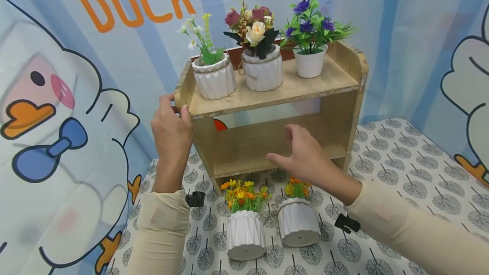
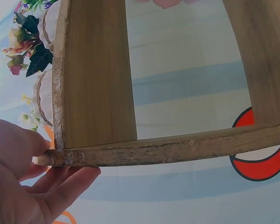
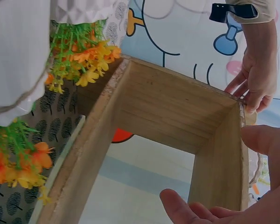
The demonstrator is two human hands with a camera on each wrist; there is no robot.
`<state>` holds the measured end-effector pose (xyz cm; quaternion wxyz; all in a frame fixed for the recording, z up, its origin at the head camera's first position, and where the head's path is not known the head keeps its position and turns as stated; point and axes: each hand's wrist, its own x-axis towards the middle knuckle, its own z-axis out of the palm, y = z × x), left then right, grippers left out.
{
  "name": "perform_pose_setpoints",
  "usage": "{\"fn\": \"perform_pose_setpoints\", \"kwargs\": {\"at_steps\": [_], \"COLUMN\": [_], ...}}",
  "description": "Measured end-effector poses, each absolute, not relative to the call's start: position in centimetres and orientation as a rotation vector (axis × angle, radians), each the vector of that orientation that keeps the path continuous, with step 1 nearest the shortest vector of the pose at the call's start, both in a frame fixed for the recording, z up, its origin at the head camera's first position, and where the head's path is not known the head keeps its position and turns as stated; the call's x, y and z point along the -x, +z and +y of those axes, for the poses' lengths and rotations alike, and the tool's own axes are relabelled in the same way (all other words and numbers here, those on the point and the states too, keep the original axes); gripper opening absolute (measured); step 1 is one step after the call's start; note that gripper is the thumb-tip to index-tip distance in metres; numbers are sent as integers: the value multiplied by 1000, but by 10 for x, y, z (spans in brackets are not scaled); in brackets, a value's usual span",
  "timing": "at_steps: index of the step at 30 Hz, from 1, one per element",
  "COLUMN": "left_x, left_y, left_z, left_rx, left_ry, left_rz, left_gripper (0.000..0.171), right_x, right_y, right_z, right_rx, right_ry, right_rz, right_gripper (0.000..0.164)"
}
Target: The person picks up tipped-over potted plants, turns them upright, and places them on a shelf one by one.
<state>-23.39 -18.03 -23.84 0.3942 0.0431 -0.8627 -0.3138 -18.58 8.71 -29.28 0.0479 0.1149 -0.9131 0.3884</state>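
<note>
The left hand [image 1: 172, 133] grips the upper left end of the shelf [image 1: 338, 71], while the right hand [image 1: 303, 156] holds nothing, its thumb parted from its fingers in front of the middle board [image 1: 248, 150]. In this head view the daisy pot [image 1: 214, 77], rose pot [image 1: 263, 71] and purple pot [image 1: 310, 63] stand on the top board between the side panels; the left yellow pot [image 1: 245, 234] and right yellow pot [image 1: 299, 224] lie on the cloth [image 1: 416, 152] before the shelf, bases toward the person, the right one just below the right hand. The step in hand looks like steadying or placing the shelf; the next move probably calls for the right hand to take the shelf too or drop to the right yellow pot, with the shelf kept level so that the top pots do not slide. The left wrist view shows that grip closely: thumb on one side of the panel's end, fingers on the other. From the right wrist, the right thumb overlaps the top board's front edge, though whether it touches I cannot tell; the left hand clasps the far corner, and the yellow flowers lie well across from the right fingers.
</note>
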Motion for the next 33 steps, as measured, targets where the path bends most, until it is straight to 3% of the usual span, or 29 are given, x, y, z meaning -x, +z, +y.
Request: {"fn": "perform_pose_setpoints", "kwargs": {"at_steps": [33], "left_x": [234], "left_y": [-238], "left_z": [-178], "left_rx": [-106], "left_ry": [-790], "left_rz": [-2180], "left_gripper": [32], "right_x": [165], "right_y": [-358], "right_z": [119], "right_rx": [-276], "right_ry": [1179], "right_rz": [-3031], "right_gripper": [97]}}
